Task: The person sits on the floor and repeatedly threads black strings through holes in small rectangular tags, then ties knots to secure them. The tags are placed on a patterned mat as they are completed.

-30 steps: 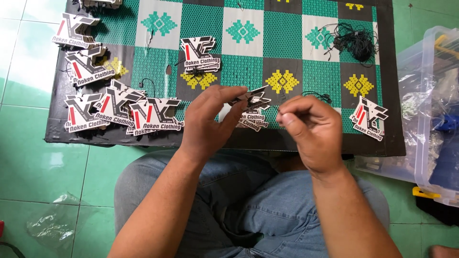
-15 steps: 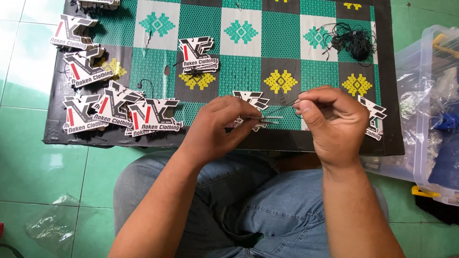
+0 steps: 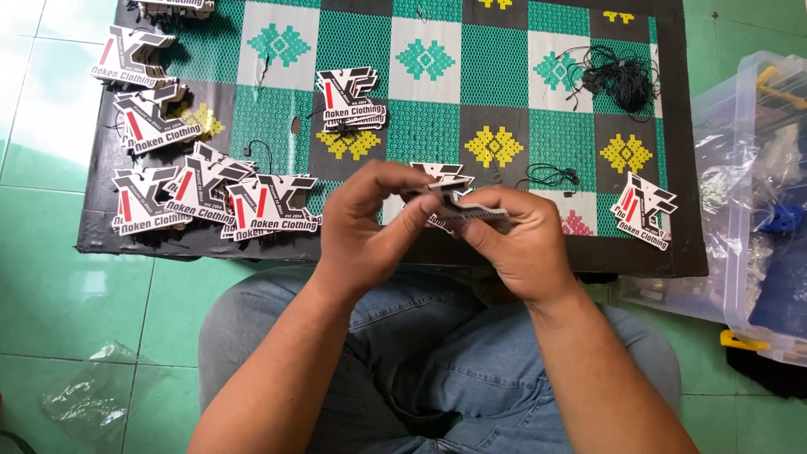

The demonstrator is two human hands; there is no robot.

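Head view: hands now drawn together over table [image 3: 672,151] front edge, apart half a second ago; left hand [image 3: 370,227] and right hand [image 3: 517,244] both pinching one card tag [image 3: 458,206]; cord no longer stretched between them; threading probably finished.

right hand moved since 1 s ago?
Yes. The right hand has shifted left toward the left hand, away from the lone tag near the board's right edge.

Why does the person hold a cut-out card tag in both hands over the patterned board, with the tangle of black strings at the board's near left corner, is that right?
Not quite. The head view shows the tangle of black strings at the board's far right corner. The rest stands: left hand and right hand both hold the card tag.
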